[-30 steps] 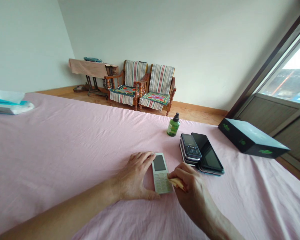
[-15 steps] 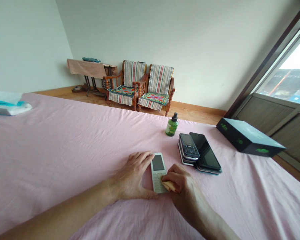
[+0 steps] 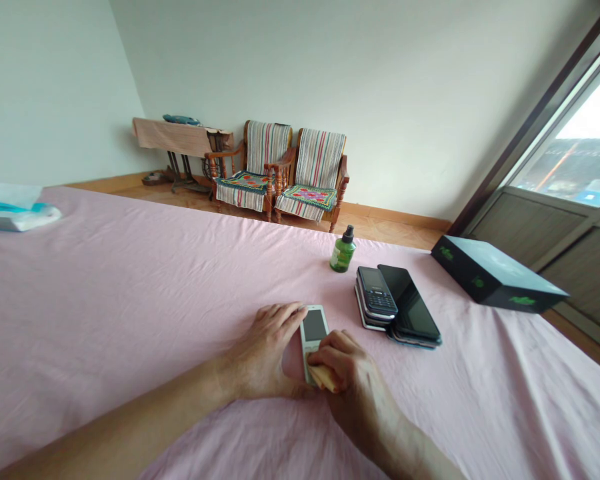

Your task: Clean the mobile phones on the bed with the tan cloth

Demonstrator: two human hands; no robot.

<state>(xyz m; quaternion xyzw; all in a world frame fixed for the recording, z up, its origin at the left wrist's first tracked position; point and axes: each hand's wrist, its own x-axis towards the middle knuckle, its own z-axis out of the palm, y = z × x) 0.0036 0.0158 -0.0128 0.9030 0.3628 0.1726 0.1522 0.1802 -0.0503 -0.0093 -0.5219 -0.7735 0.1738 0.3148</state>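
A white keypad phone lies face up on the pink cloth. My left hand steadies it, fingertips at its upper left edge and thumb by its bottom end. Pinched in my right hand is a folded yellowish wiping cloth, pressed on the phone's keypad. Most of the keys are hidden under that hand and cloth; the dark screen shows.
Right of my hands lie a stack of keypad phones and a stack of smartphones. A green spray bottle stands behind them. A black box sits at the right edge, a tissue pack far left.
My right hand has slid left with the wiping cloth, across the keypad, covering more of the keys. My left hand and the phone stay nearly where they were.
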